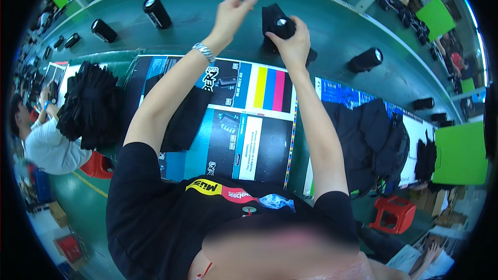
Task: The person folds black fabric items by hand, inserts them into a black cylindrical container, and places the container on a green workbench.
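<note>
My right hand [296, 41] is closed around a black cylindrical speaker [280, 27] with a pale round end facing up. Dark cloth, which looks like a black fabric pouch [270, 13], lies around the speaker, and I cannot tell how much of it is covered. My left hand [234, 14], with a bracelet at the wrist, hangs in the air to the left of the pouch. Its fingers are stretched out toward the pouch with the thumb close under them, holding nothing visible. Below my hands, a flat black cloth pouch [189, 119] lies on the printed sheet [223, 140].
Black cylindrical speakers stand or lie on the green surface, including one [156, 12] at far left and another [366, 60] at right. A bundle of black pouches [92, 106] sits left; a black cloth pile [371, 140] lies right. Another person [49, 137] sits at left.
</note>
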Demonstrator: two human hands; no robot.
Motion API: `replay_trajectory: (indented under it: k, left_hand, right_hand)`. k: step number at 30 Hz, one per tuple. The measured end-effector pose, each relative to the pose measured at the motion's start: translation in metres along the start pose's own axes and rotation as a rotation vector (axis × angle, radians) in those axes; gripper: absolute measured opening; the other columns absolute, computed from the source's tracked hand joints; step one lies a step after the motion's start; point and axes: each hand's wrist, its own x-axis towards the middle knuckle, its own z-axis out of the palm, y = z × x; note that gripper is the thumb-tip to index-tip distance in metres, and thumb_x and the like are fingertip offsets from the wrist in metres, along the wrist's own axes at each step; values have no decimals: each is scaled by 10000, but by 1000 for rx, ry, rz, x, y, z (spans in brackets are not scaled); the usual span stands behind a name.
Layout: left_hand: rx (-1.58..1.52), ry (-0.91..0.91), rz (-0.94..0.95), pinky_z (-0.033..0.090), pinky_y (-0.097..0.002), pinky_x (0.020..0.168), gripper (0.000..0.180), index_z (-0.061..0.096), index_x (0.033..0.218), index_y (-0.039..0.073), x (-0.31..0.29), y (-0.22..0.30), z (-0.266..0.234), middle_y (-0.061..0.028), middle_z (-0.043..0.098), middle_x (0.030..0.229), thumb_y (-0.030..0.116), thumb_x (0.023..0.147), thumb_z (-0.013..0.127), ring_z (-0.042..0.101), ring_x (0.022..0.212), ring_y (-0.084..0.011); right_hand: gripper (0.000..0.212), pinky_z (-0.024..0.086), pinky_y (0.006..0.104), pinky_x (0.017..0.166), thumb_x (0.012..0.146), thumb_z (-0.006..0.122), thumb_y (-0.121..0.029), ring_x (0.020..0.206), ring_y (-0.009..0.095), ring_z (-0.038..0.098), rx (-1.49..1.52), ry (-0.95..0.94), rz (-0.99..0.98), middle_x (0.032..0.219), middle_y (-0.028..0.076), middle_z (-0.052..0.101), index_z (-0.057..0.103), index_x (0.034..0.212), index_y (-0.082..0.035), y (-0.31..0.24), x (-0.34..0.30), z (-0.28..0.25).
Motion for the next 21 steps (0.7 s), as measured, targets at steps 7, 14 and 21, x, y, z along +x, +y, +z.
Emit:
replay_trajectory:
  k: [7,14,21]
  left_hand:
    - [371,-265,34,470,-265,667,390,676,1085,36,45,-35,28,-99,658,940,312,811,707,569,753,-129]
    - [528,-493,70,468,-313,741,233,692,908,21,69,-15,54,-93,662,776,241,831,681,607,783,-184]
    - [817,-242,695,392,-390,876,182,671,787,51,32,16,82,-88,654,765,230,814,662,602,825,-241]
  right_hand:
    - [637,460,411,872,648,841,-307,1035,329,557,-22,-11,95,1103,150,571,538,1145,-49,-3,-2,-7]
    - [698,487,338,840,616,854,-359,958,273,630,343,-148,448,1052,186,620,532,1122,-2,19,15,-15]
    - [777,496,347,814,559,857,-449,929,295,649,176,-124,529,974,202,654,545,1069,47,36,27,-15]
